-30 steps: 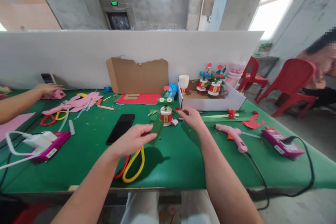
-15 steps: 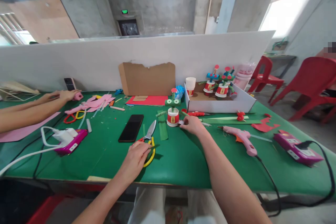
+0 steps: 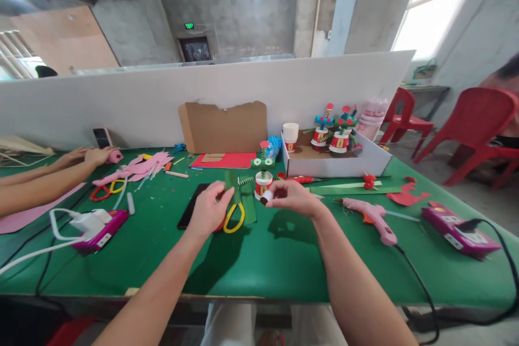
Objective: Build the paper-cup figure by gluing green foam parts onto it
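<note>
My left hand (image 3: 211,206) pinches a short green paper strip (image 3: 232,186), held upright above the table. Behind it lie scissors with a yellow and red handle (image 3: 242,218), their blades mostly hidden. A black phone (image 3: 187,213) is partly covered by the same hand. Between thumb and fingers of my right hand (image 3: 292,197) is a small white cylinder with a dark end (image 3: 267,195). Just beyond it stands a paper-cup figure (image 3: 263,179) with a green head and spring-like folded arms. Another green strip (image 3: 250,210) lies flat beside the figure.
A white box (image 3: 338,166) holds similar cup figures and cups. To the right are a pink glue gun (image 3: 371,213), red paper scraps (image 3: 407,194) and a purple power strip (image 3: 462,230). Another person's hands (image 3: 91,158) work at far left, near pink paper (image 3: 150,165).
My left hand has risen from over the scissors, bringing the green strip upright. My right hand has lifted the white cylinder from beside the cup figure and brought it nearer.
</note>
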`<action>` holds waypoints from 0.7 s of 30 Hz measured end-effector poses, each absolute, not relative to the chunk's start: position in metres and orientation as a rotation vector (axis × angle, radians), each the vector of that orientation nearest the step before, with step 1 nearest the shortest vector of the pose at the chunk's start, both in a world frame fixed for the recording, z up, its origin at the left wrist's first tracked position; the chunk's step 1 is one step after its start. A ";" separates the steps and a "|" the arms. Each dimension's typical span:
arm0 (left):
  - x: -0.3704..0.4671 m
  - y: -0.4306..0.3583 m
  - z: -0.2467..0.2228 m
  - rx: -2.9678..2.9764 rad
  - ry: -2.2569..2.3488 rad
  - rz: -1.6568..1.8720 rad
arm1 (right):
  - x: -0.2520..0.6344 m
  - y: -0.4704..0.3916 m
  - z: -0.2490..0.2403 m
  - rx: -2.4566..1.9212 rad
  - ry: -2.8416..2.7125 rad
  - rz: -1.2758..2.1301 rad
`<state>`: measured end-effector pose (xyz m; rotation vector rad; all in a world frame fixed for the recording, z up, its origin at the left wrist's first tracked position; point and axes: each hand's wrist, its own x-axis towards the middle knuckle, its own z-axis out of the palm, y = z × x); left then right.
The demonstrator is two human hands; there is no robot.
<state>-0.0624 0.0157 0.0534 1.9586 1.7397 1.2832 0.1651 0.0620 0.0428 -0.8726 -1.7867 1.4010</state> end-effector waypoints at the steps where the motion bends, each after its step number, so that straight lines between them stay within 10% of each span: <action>1: -0.059 0.020 0.061 1.864 1.655 1.361 | 0.161 0.062 0.042 -0.834 -1.716 1.406; 21: -0.028 0.048 0.038 1.484 1.332 1.641 | 0.127 0.053 0.034 -0.744 -1.274 1.474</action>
